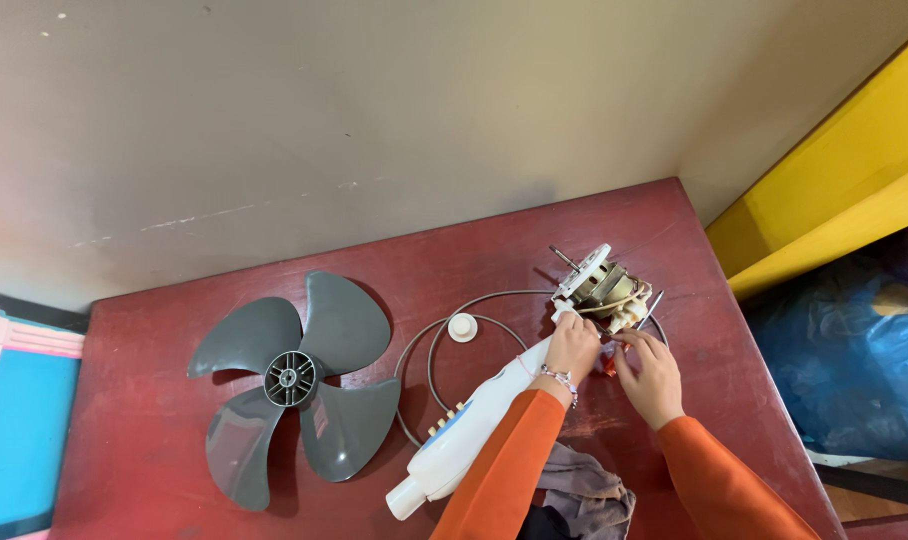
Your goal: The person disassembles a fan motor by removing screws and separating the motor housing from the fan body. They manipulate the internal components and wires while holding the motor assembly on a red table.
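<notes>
My left hand (572,347) grips the upper end of a white fan neck (474,425) that lies slanted on the dark red table (154,340). At that end sits a bare fan motor (599,285) with copper windings and a metal shaft. My right hand (649,375) is just right of the left one, fingers pinched on small wires and an orange-red part under the motor. A grey three-blade fan propeller (294,385) lies flat to the left. Both sleeves are orange.
A small white round knob (462,327) lies inside a loop of grey cord (429,350). A grey cloth (584,495) sits at the table's near edge. A beige wall stands behind, a yellow panel (834,190) and blue plastic bag (864,360) to the right.
</notes>
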